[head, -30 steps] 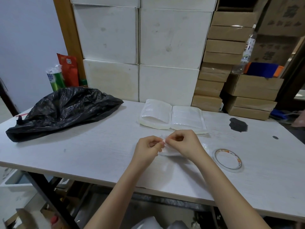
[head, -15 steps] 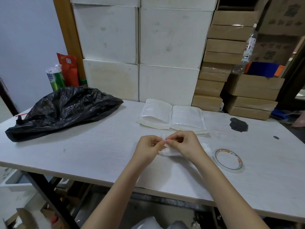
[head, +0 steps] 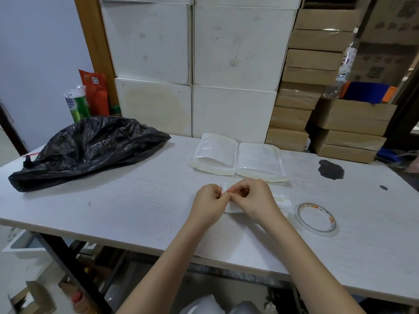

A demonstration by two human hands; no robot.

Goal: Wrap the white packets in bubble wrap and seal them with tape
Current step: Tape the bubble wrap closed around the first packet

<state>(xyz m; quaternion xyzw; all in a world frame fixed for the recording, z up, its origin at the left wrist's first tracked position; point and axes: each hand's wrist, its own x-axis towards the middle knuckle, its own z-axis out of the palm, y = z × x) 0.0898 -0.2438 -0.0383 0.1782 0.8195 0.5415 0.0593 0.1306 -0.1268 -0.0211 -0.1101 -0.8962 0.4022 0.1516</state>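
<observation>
Left hand (head: 209,206) and right hand (head: 256,200) together, pinching small bubble-wrapped packet (head: 233,208) on tabletop (head: 136,207); tape roll (head: 316,219) just right of hands.

On the table (head: 113,214), bag (head: 86,150) left, packets (head: 238,158) behind hands, tape roll (head: 316,219) right.

Left hand (head: 209,206): it has edged slightly toward the person's left and nearer the front of the white wood-grain tabletop (head: 127,207); its fingers (head: 221,193) pinch a small clear strip of tape at the top of the bundle.
Right hand (head: 257,199): shifted a little the same way, thumb and forefinger now closer to the left hand's fingertips.
Small white bubble-wrapped packet (head: 282,200): slightly more of its right end shows beside the right hand than a second ago.
</observation>
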